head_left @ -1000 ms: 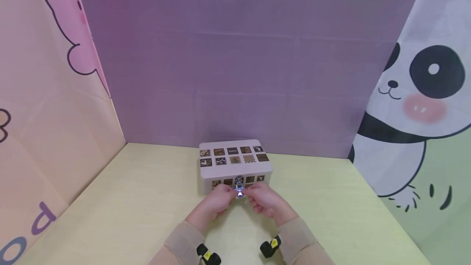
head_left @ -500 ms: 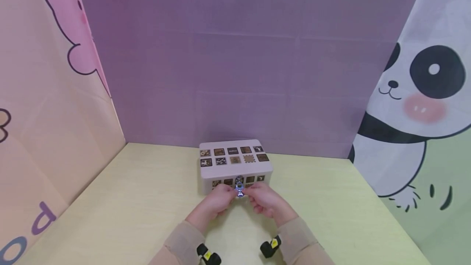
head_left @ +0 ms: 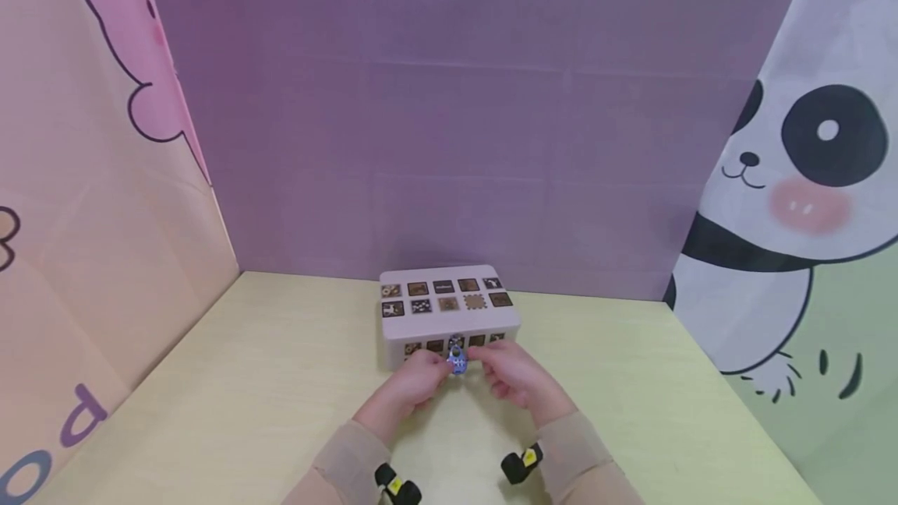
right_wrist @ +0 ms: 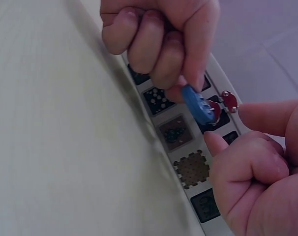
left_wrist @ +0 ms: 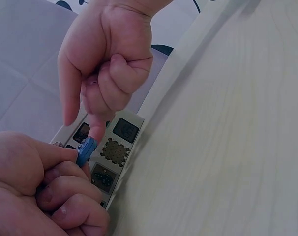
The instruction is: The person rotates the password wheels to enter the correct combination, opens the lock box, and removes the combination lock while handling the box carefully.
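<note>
A small blue padlock [head_left: 457, 361] with number dials hangs at the front of a white box [head_left: 442, 325] covered in square picture stickers. My left hand [head_left: 418, 377] pinches the padlock between thumb and index finger from the left. On its other side is my right hand [head_left: 517, 377], thumb and index finger spread apart close to the padlock, the remaining fingers curled in. A gap shows between these fingertips and the padlock in the right wrist view. There, a metal clasp [right_wrist: 229, 101] stands on the box front beside the padlock [right_wrist: 198, 104]. The lid is down.
The box stands on a pale wooden table [head_left: 295, 380], close to a purple back cloth [head_left: 449, 139]. Printed cloths flank the table, with a panda [head_left: 814, 178] on the right one. Black wrist cameras are strapped to both forearms.
My right hand has let go of the padlock and drawn slightly to the right. The padlock's blue numbered face shows more clearly now. My left hand keeps its place.
</note>
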### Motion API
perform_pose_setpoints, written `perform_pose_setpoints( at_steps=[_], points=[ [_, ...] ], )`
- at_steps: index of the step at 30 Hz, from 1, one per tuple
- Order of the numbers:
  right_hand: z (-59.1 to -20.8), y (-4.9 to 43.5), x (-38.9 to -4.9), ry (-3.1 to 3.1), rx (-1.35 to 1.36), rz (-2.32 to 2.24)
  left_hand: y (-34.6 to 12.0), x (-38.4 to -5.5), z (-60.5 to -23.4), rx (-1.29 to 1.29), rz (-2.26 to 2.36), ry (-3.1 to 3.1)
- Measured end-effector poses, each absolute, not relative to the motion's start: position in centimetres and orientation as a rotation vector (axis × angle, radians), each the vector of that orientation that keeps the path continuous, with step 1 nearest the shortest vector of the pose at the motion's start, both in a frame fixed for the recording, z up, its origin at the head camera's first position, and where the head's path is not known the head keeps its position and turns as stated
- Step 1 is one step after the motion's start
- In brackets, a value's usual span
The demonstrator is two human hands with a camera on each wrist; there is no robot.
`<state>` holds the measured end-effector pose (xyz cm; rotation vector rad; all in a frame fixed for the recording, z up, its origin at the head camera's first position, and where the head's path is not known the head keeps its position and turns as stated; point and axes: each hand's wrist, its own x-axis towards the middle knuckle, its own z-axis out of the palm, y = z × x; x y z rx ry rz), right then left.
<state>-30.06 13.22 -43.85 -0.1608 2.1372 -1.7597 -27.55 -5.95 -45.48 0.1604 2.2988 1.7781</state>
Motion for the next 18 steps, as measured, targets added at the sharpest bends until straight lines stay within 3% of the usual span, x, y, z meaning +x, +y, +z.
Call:
perform_pose_setpoints(
  at_steps=[18],
  points=[
    [-42.2, 14.2, -29.9, 2.115, -0.162, -1.826, -5.9, -27.6, -45.7, 0.156, 1.782, 2.282]
  ],
)
